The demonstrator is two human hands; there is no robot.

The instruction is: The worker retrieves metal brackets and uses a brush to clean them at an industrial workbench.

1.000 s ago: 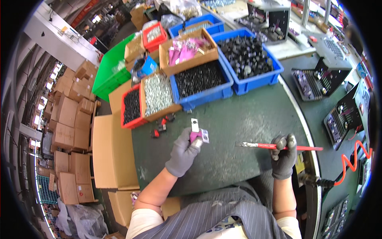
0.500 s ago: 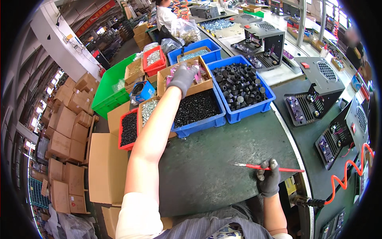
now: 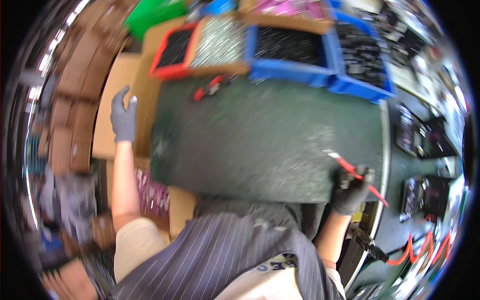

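My left hand [image 3: 123,117], in a grey glove, is raised at the left beside the upright cardboard flap [image 3: 111,107]. Its thumb and fingers are apart and nothing shows between them. Over the right part of the dark green tabletop [image 3: 250,135], my gloved right hand [image 3: 351,192] is closed around a thin paintbrush [image 3: 345,163] with a red handle. The light tip points up and to the left. A red-handled hand tool [image 3: 202,93], blurred, lies on the table below the bins. Below my left hand, an open carton holds pink pieces [image 3: 151,192].
Along the far edge stand a red bin [image 3: 156,75] of black parts, a carton of silver screws [image 3: 220,42] and two blue bins [image 3: 292,75]. Dark metal housings [image 3: 427,137] are at the right. A coiled orange hose [image 3: 420,252] runs at lower right.
My left hand has left the carton beyond the bins and come back to the far left, opened. The view has tipped downward. My right hand still holds the paintbrush.
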